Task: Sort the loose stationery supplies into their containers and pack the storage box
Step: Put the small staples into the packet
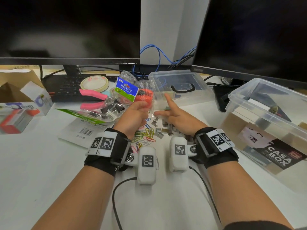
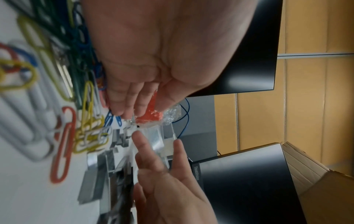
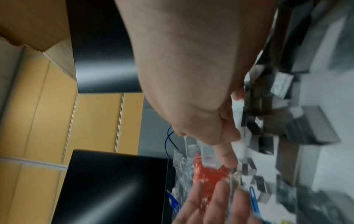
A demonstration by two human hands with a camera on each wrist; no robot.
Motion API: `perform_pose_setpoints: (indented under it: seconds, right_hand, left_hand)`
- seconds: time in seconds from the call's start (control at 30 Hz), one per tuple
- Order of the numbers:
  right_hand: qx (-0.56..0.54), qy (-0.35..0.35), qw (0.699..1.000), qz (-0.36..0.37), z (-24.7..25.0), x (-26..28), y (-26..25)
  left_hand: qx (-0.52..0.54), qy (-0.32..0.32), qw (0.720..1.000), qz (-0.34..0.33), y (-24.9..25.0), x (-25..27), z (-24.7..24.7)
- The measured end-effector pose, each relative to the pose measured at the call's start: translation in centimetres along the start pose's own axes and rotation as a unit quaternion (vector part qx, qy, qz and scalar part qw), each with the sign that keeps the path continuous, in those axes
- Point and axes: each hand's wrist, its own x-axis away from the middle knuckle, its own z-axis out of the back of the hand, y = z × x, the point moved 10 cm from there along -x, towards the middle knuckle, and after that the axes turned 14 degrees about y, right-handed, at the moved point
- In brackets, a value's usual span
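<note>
My left hand (image 1: 141, 107) grips the left end of a small clear plastic box (image 1: 160, 101) held above the desk. My right hand (image 1: 163, 110) meets the box from the right, index finger straight up along it and thumb straight below it. The left wrist view shows the clear box (image 2: 159, 137) between those two spread fingers. Loose blocks of silver staples (image 1: 163, 129) lie on the desk under my right hand. A pile of coloured paper clips (image 1: 144, 135) lies under my left wrist. The big clear storage box (image 1: 232, 117) stands at the right with cartons inside.
A clear lid with a black handle (image 1: 181, 88) lies behind the hands. A binder clip bag (image 1: 126, 90), pink-handled pliers (image 1: 93, 95), a tape roll (image 1: 94, 83) and a keyboard (image 1: 66, 87) crowd the back left. Sticky-note boxes (image 1: 20, 113) sit far left. Two monitors stand behind.
</note>
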Motion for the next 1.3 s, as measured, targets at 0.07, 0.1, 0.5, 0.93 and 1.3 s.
perform_pose_setpoints:
  seconds: [0.07,0.1,0.5,0.93,1.3]
  right_hand:
    - [0.024,-0.052,0.998,0.005,-1.6,0.1,-0.3]
    - [0.032,-0.071,0.997,0.009,-2.3,0.1,-0.4]
    - [0.035,0.043,0.997,0.05,0.3,0.2,-1.6]
    - [0.06,0.003,0.996,0.062,-1.9,-0.1,-2.7]
    - [0.114,0.035,0.992,0.041,-0.6,0.3,-1.9]
  left_hand:
    - [-0.012,-0.001,1.0,-0.004,0.1,0.1,-0.1]
    - [-0.017,-0.004,1.0,-0.005,0.1,0.1,-0.2]
    - [-0.034,-0.009,0.999,0.003,0.0,-0.1,0.2]
    - [-0.118,0.031,0.992,-0.032,0.7,-0.6,1.3]
    - [-0.137,-0.034,0.99,-0.03,0.4,0.0,0.2]
